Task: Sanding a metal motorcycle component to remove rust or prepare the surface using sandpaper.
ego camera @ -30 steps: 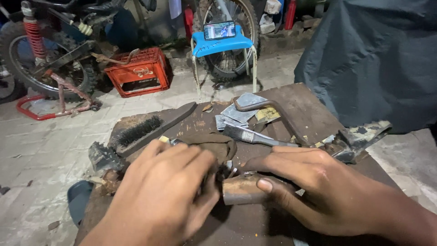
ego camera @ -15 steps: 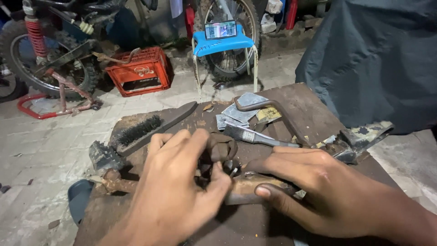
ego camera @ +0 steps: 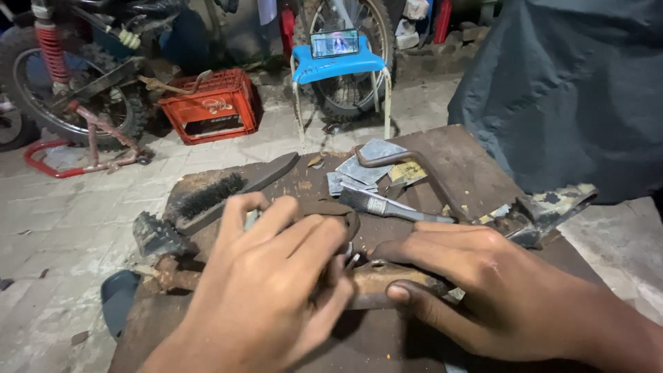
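Left hand [ego camera: 266, 290] lies palm-down over the near middle of the wooden workbench [ego camera: 476, 159], fingers curled loosely over a dark rubbery loop [ego camera: 338, 211] and the left end of a rusty metal tube [ego camera: 376, 287]; whether it truly clamps either one cannot be told, since the palm hides the contact. Right hand [ego camera: 483, 290], at 3 o'clock of the left, is closed on the tube, thumb pressed along its near side and fingers wrapped over the top.

The tube lies crosswise between both hands at the bench's near edge. It looks stiff, fairly heavy and rough with rust, so not slippery; the best hold is probably around the plain barrel, right where the right hand sits. The loop looks soft and bendy, likely to flop unless pinched.

Outward from the hands:
- 10 o'clock: wire brush [ego camera: 207, 197] with a long dark handle, lying diagonally, and a blocky dark metal part [ego camera: 155, 235] just beside its bristle end.
- 12 o'clock: small paintbrush [ego camera: 380, 205], then flat grey metal plates [ego camera: 369, 162] and a bent rusty rod [ego camera: 421, 169].
- 2 o'clock: dirty metal bracket [ego camera: 552, 207] at the bench edge.

Beyond the bench:
- 12 o'clock: blue stool [ego camera: 338, 69] with a phone [ego camera: 335, 43] propped on it.
- 11 o'clock: red plastic crate [ego camera: 210, 107] and a motorcycle wheel [ego camera: 62, 86] on a red stand.
- 1 to 2 o'clock: dark tarp [ego camera: 573, 90] hanging.
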